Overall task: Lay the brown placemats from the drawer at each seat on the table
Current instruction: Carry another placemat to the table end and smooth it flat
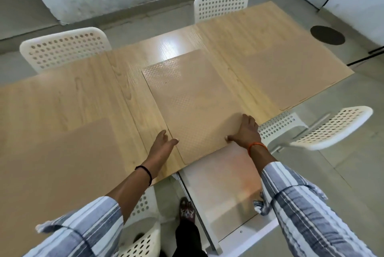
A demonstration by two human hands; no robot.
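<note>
A brown textured placemat (193, 107) lies in the middle of the wooden table (128, 82), with its near edge at the table's front edge. My left hand (163, 142) rests flat against the mat's left near edge, its thumb touching the mat. Palm down, my right hand (246, 130) presses on the mat's near right corner with fingers spread and the thumb at the edge. A second brown placemat (60, 165) lies at the left and a third (291, 78) at the right. Below the table edge the white drawer (224, 186) stands pulled out, its bottom bare.
White perforated chairs stand around the table: far left (64, 48), far right (221, 4), near right (324, 130) and near left (141, 242). A dark round floor cover (327, 35) lies at the right. My foot (187, 212) is beside the drawer.
</note>
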